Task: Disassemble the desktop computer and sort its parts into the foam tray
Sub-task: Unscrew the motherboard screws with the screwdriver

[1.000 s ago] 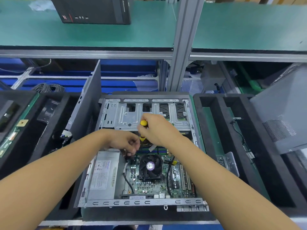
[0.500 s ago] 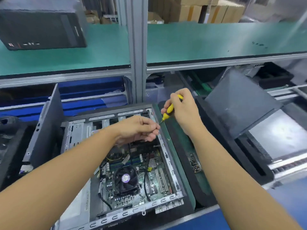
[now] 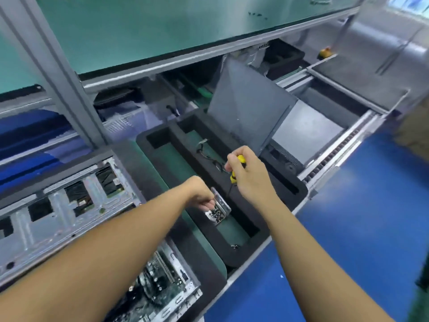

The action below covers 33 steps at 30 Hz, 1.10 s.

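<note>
Left hand [image 3: 201,192]: held over the small dish [image 3: 219,209], fingertips bunched and pointed down into it; whether a screw is pinched cannot be told.
Right hand [image 3: 249,176]: clamped round the screwdriver [image 3: 241,159], held above the foam tray [image 3: 287,182].
Screwdriver: yellow and black handle, thin dark shaft pointed down, seen just beside the dish.
Dish: clear, tilted, loaded with dark screws [image 3: 216,213], set in a long slot of the tray.
Computer case [image 3: 69,205]: laid open at lower left, just beside the tray; circuit board [image 3: 160,284] seen inside, partly hidden by the left arm.
Cable [image 3: 204,152]: laid in the tray, farther back than the dish.
Gray panel [image 3: 246,105]: leaned up behind the tray.
</note>
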Tool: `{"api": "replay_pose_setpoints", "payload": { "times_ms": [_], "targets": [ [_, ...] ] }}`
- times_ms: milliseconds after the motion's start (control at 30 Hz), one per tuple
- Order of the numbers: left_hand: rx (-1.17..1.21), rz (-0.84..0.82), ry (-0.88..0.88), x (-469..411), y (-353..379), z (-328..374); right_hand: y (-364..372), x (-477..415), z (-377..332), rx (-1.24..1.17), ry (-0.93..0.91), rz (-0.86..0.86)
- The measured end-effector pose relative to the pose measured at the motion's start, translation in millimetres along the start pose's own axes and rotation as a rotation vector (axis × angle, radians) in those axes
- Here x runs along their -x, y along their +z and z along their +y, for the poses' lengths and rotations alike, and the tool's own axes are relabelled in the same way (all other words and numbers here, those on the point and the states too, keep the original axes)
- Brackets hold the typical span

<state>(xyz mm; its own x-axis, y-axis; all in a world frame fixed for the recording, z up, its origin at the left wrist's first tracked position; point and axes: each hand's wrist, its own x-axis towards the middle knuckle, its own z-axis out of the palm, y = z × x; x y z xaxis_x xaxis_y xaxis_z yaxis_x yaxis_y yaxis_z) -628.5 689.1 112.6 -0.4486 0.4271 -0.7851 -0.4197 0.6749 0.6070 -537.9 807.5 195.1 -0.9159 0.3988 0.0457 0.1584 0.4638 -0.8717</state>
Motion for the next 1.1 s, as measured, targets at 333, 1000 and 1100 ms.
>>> {"api": "replay_pose_setpoints", "payload": {
  "times_ms": [333,1000,1100],
  "targets": [
    [-0.021,0.125,-0.205,-66.2,0.5,-9.9,-21.4,6.1,42.4,0.086,-0.011,-0.016],
    [0.040,0.265,0.449,180.5,-144.2,-78.9,134.0,18.8,-135.6,-0.137,-0.314,-0.123],
    [-0.066,0.146,0.283,211.9,-166.6,-120.4,170.1,38.8,-144.7,-0.126,-0.372,-0.275]
  ]
}}
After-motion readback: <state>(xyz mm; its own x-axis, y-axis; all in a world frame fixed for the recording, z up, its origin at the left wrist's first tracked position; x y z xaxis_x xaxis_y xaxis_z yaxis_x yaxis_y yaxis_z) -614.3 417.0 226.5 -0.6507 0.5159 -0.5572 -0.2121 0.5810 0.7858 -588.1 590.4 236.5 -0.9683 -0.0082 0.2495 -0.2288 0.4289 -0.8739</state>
